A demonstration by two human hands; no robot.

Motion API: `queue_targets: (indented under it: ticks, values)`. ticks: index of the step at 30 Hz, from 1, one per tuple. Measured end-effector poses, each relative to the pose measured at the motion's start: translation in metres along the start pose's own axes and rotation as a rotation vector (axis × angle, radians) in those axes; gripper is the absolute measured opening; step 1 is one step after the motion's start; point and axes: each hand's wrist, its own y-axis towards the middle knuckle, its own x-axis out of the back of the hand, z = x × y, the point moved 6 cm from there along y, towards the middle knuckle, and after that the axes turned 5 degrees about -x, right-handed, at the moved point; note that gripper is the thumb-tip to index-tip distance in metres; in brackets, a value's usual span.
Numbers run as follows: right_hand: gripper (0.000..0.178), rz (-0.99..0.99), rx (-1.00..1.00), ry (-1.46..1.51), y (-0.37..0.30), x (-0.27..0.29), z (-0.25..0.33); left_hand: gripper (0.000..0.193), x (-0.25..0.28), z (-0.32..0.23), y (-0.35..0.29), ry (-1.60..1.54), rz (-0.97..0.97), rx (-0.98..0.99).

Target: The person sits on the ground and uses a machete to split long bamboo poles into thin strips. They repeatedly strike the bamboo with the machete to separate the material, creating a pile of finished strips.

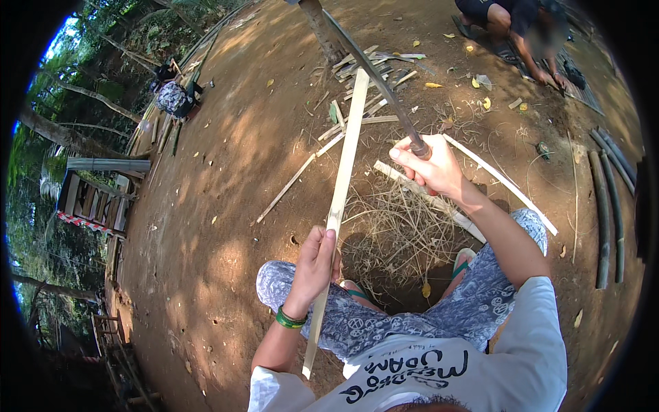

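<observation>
My left hand (pixel 316 264) is closed around a long, flat, pale bamboo strip (pixel 347 161), which slants up and away from beside my left thigh. A green band circles that wrist. In my right hand (pixel 432 168) is the handle of a machete (pixel 381 79), its long dark blade pointing up and to the left. The blade crosses in front of or close by the strip's far end; whether they touch I cannot tell. Below my right hand, a split bamboo piece (pixel 429 199) lies over a heap of thin shavings (pixel 398 237) between my feet.
Offcuts (pixel 384 82) are piled by a tree trunk (pixel 321 34) ahead. A pale strip (pixel 504 182) lies to the right, near dark bamboo poles (pixel 604 213). One person (pixel 522 27) crouches at far right; another person (pixel 178 96) is at far left, near a small wooden structure (pixel 99 196).
</observation>
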Motion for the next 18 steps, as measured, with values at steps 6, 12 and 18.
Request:
queue_targets:
  ticks: [6,12,18]
  values:
    - [0.023,-0.124,0.223,-0.138,-0.002,-0.010,-0.002,0.015,-0.021,-0.051,0.019,0.432,-0.041,-0.265]
    - [0.018,-0.231,0.285,-0.157,0.002,0.004,-0.004,0.014,-0.033,-0.065,0.022,0.624,-0.066,-0.447]
    - [0.020,-0.296,0.318,-0.243,-0.005,0.021,0.005,0.012,-0.026,-0.072,0.024,0.779,-0.084,-0.536]
